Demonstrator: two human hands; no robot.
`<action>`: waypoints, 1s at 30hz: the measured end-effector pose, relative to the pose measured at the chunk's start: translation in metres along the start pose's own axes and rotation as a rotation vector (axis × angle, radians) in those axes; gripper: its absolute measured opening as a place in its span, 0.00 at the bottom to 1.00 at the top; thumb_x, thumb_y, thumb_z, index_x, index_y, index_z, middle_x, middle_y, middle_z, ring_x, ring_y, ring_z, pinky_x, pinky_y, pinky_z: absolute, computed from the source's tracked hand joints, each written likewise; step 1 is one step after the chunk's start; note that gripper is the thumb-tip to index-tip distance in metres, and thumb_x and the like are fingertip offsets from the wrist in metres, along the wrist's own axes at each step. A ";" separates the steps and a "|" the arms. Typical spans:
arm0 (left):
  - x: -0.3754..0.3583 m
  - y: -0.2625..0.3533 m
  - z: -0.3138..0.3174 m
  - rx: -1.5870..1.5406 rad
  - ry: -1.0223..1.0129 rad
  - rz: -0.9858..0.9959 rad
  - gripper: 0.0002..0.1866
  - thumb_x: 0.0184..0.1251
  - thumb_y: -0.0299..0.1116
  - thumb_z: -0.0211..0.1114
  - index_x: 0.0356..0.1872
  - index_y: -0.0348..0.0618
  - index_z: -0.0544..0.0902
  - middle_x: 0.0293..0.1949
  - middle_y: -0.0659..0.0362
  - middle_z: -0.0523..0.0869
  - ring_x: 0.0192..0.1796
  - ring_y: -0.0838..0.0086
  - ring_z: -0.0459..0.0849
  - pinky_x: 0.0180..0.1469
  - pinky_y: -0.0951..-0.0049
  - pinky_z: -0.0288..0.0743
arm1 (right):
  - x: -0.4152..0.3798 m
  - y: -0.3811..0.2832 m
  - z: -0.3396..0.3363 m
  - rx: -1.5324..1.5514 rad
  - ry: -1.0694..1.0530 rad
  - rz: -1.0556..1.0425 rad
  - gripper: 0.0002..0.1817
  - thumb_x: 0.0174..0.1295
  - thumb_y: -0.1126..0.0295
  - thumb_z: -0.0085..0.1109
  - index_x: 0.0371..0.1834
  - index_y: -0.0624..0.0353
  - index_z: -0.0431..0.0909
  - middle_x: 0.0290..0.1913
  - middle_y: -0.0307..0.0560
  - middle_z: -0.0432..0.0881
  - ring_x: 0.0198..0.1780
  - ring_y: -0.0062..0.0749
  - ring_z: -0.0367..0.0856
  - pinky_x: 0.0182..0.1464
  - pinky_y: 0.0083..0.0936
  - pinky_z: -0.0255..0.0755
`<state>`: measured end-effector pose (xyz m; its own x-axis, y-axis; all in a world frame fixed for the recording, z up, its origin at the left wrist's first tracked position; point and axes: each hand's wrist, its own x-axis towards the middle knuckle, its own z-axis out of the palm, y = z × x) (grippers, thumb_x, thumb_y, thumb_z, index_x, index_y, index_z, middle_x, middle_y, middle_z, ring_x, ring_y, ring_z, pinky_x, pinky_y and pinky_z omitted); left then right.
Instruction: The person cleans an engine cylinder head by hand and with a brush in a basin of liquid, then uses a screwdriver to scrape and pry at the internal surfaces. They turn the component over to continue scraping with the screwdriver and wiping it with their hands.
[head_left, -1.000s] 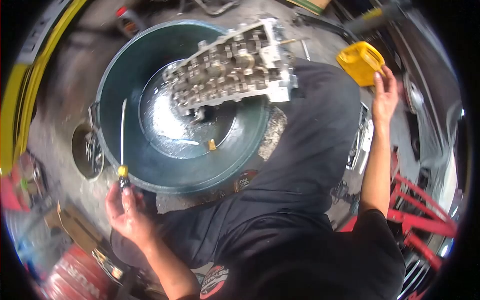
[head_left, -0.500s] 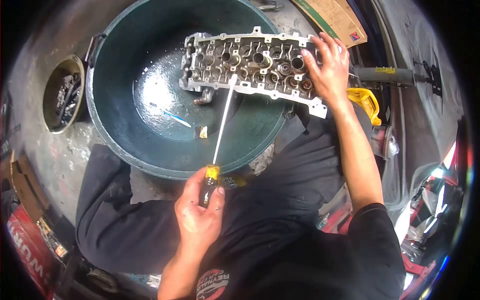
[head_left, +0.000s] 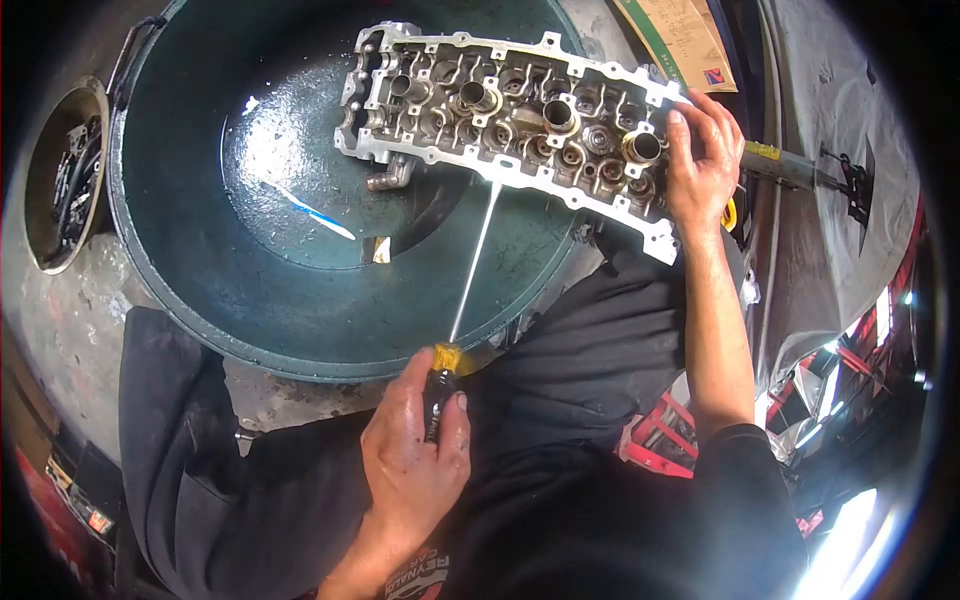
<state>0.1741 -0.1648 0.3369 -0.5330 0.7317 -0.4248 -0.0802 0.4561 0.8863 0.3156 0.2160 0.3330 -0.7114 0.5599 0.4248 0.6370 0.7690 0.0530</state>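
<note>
My left hand [head_left: 418, 455] is closed around the black and yellow handle of a long screwdriver [head_left: 474, 265]. The shaft points away from me, and its tip meets the near edge of a metal cylinder head [head_left: 525, 120]. My right hand [head_left: 704, 165] rests on the right end of the cylinder head, thumb on the top side and fingers bent over the far corner. The cylinder head lies tilted above a large dark green tub [head_left: 240, 366]. What supports it from below is hidden.
Inside the wet tub lie a blue and white stick-like item [head_left: 318, 217] and a small label-like piece [head_left: 380, 250]. Left of the tub, a round pan [head_left: 88, 240] holds dark metal parts. A cardboard box [head_left: 680, 45] stands at upper right, and a red rack [head_left: 660, 440] at lower right.
The view has shifted closer to the cylinder head. The screwdriver's tip has moved from over the cylinder head's top face to its near edge. My right hand stays on the same end.
</note>
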 end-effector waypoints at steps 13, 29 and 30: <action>0.004 0.000 0.004 0.031 0.002 0.047 0.23 0.67 0.22 0.69 0.63 0.29 0.79 0.53 0.42 0.89 0.52 0.54 0.90 0.57 0.64 0.81 | -0.003 -0.003 -0.001 0.256 0.088 0.075 0.11 0.73 0.66 0.61 0.50 0.59 0.87 0.61 0.51 0.85 0.66 0.45 0.78 0.70 0.39 0.68; 0.001 -0.001 0.012 0.098 -0.025 0.004 0.25 0.66 0.23 0.71 0.64 0.31 0.78 0.55 0.41 0.88 0.55 0.51 0.90 0.58 0.63 0.81 | -0.003 -0.002 -0.003 0.396 0.180 0.078 0.22 0.79 0.63 0.40 0.55 0.66 0.84 0.62 0.56 0.83 0.65 0.45 0.80 0.70 0.38 0.69; 0.002 0.001 0.011 0.105 -0.032 -0.003 0.25 0.66 0.23 0.71 0.64 0.31 0.78 0.55 0.41 0.88 0.55 0.51 0.90 0.58 0.63 0.81 | -0.003 -0.001 -0.003 0.389 0.176 0.078 0.22 0.79 0.63 0.40 0.55 0.66 0.84 0.62 0.56 0.83 0.65 0.45 0.79 0.70 0.38 0.69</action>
<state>0.1825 -0.1573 0.3343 -0.5058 0.7452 -0.4346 0.0079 0.5077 0.8615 0.3184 0.2128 0.3337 -0.5825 0.5858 0.5635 0.5038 0.8042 -0.3152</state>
